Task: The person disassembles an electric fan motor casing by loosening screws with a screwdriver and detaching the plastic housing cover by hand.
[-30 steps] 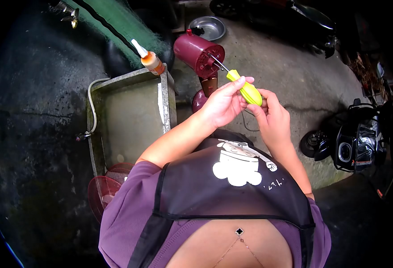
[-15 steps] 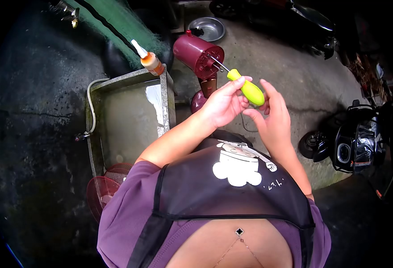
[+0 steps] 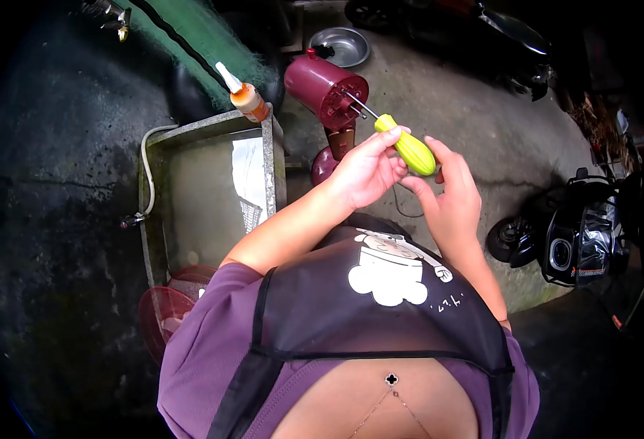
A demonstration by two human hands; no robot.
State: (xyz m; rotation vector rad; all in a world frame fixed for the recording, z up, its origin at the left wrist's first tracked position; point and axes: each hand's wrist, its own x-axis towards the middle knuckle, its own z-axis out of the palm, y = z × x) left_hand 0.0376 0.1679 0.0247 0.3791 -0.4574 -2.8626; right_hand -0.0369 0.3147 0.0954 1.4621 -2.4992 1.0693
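Observation:
My left hand (image 3: 372, 167) is closed on the yellow-green handle of a screwdriver (image 3: 414, 152), thumb on top. Its metal shaft slants up and left to the front of a dark red fan motor housing (image 3: 320, 88); whether the tip sits on a screw is too small to tell. A thin metal spindle also sticks out of that front. Beside the handle's rounded end, my right hand (image 3: 454, 192) is open, thumb and fingers apart and curved around it. Below the housing, the fan's stand (image 3: 325, 167) is partly hidden by my left hand.
Left of the fan is a stone basin (image 3: 276, 175) with a spray bottle (image 3: 249, 101) on its corner and a pale hose (image 3: 145, 164) over its side. Red fan grilles (image 3: 162, 314) lean near my left elbow. A metal bowl (image 3: 347, 48) lies behind; a black vehicle (image 3: 582, 234) stands right.
My right hand has shifted slightly right and down around the handle's end, and the handle has turned a little. My left hand stays on the screwdriver.

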